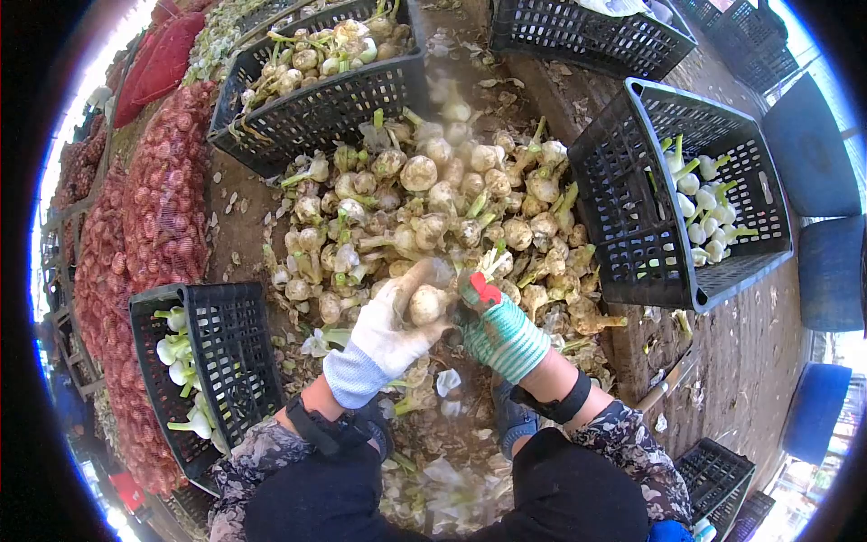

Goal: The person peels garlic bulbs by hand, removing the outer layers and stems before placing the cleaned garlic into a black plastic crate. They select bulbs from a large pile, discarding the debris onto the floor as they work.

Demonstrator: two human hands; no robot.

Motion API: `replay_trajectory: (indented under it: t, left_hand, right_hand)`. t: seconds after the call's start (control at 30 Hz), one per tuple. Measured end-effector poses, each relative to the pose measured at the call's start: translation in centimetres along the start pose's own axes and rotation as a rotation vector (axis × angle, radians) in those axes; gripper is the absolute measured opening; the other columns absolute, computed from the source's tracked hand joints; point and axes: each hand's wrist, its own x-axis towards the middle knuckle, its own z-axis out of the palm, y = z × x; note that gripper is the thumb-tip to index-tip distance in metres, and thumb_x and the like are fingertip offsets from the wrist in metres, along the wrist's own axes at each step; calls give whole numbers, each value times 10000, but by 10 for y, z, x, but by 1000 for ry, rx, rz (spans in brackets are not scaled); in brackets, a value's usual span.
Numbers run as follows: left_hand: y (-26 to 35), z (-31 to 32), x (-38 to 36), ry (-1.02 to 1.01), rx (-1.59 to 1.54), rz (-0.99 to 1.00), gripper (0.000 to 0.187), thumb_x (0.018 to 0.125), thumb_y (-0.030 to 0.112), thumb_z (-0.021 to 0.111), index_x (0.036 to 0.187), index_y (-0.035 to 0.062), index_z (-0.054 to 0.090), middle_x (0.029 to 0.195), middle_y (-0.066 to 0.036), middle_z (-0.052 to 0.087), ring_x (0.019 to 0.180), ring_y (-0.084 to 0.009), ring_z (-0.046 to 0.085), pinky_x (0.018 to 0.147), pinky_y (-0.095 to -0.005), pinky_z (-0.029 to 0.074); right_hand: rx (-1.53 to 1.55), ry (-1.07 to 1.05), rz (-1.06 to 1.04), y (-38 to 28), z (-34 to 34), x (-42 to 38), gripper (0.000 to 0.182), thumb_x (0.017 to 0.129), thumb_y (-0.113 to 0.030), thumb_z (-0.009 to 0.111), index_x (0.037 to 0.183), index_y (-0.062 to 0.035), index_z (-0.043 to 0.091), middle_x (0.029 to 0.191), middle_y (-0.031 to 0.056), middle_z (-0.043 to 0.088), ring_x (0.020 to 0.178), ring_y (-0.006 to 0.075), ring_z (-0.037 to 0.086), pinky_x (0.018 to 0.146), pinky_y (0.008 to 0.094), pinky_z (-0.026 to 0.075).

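Note:
My left hand [384,330], in a white glove with a pale blue cuff, is wrapped round a dirty whitish garlic bulb [427,305]. Close beside the bulb, my right hand [501,330] wears a green-and-white striped glove with a red band [485,288] at a finger. Its fingers are curled in, and what they may grip is hidden. Beneath and beyond both hands spreads a heap of soiled garlic bulbs [418,173] with short green stems and loose, papery skins.
Black crates hold bulbs at back left [316,113], right [668,108] and near left [237,361]; the last two contain clean white ones. Red mesh sacks [167,190] lie left. A wooden-handled tool [664,384] rests on the right. Blue barrels [831,271] stand beyond.

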Motion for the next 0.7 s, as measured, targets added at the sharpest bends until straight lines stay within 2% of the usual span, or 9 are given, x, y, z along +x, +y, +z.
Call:
replay_trajectory:
  t: [0.1,0.17,0.2,0.3,0.33,0.47,0.53,0.7]
  left_hand:
    - [10,-2,-1,-93,1,-84,681,654,167,746,1225,-1,415,1033,-112,523,966,-211,527,847,-294,421]
    - [15,-2,-1,-97,186,45,677,624,161,772,1201,11,451,1065,-108,523,970,-201,527,848,-295,421]
    - [16,-2,-1,-98,278,110,676,609,158,784,1189,16,468,1081,-106,523,972,-195,527,849,-296,420]
    - [11,5,-2,103,354,157,655,585,150,788,1160,30,497,1049,-120,531,937,-240,545,820,-312,438]
    - [13,5,-1,131,462,257,672,560,135,790,1161,44,503,1020,-118,539,914,-253,548,792,-323,451]
    - [16,3,0,161,453,299,686,543,127,793,1165,69,508,1021,-119,539,912,-262,547,779,-331,457]
    - [21,4,-1,184,426,248,678,541,125,794,1157,72,516,1020,-117,539,910,-261,547,776,-332,457]
    - [18,3,0,159,417,328,669,539,127,801,1148,71,527,1029,-112,539,908,-253,546,787,-321,450]
  right_hand:
    - [-121,-27,17,-9,7,-5,276,827,-276,574,1020,-80,555,880,-16,578,756,82,547,632,221,465]
    - [-242,-7,105,-19,6,-6,309,821,-286,581,1039,-70,544,874,-21,569,766,71,531,642,211,450]
    - [-294,-39,39,-19,7,-7,312,820,-280,580,1040,-63,541,866,-21,565,762,70,525,643,208,444]
    - [-386,-86,-109,-16,8,-9,313,816,-260,577,1038,-43,535,846,-17,558,750,69,512,642,202,432]
    - [-374,-70,-125,-12,8,-6,308,815,-251,574,1034,-37,536,844,-12,558,747,70,512,641,203,432]
    - [-551,-33,-166,-19,21,-12,281,813,-224,565,1014,-30,543,833,4,557,737,77,515,643,208,434]
    - [-525,-27,-138,-19,21,-13,281,808,-219,574,1011,-26,545,841,13,562,747,78,518,654,211,436]
    - [-604,-49,-192,-24,18,-13,261,790,-187,596,980,-13,553,838,25,575,746,76,517,652,217,434]
